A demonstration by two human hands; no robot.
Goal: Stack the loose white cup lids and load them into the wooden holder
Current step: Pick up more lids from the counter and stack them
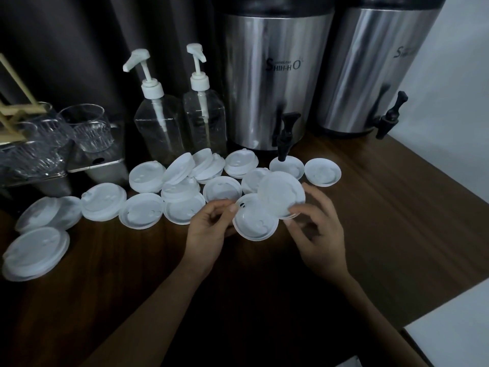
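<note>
In front of the steel dispenser (pixel 272 75), one lid (pixel 255 225) is pinched by the left hand (pixel 209 229) and a second lid (pixel 281 194) by the right hand (pixel 317 234) — overlapping, not yet nested. Rims are best aligned squarely before pressing; the loose lids (pixel 143 214) are spread on the surface (pixel 383 207) leftward of the dispenser.

Head-worn wide view, forward and down, close over the table (pixel 391 223).
</note>
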